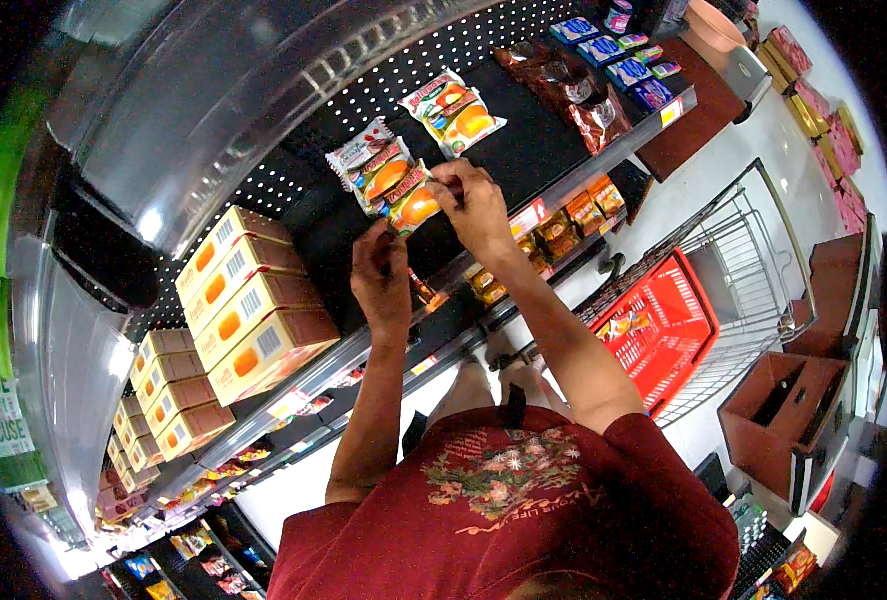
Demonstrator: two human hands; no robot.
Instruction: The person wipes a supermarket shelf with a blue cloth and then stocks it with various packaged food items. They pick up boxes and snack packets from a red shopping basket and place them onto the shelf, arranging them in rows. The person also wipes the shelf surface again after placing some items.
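Note:
My left hand (383, 281) and my right hand (475, 206) are over a black store shelf (353, 274). Between them is a snack packet (415, 208) with an orange filled bun pictured on it; my fingers pinch its two near corners. Right behind it sits a matching packet (387, 180), then a white and brown packet (362, 150) at the back of that row. To the right another pair of matching packets (467, 124) lies in its own row. My fingertips partly cover the front packet's corners.
Stacked cream and brown boxes (267, 337) stand left on the shelf. Dark brown bags (590, 105) and blue packs (627, 73) lie right. A price-tag rail (593, 169) edges the shelf. Behind my right arm stands a wire cart (758, 255) holding a red basket (668, 337) with packets inside.

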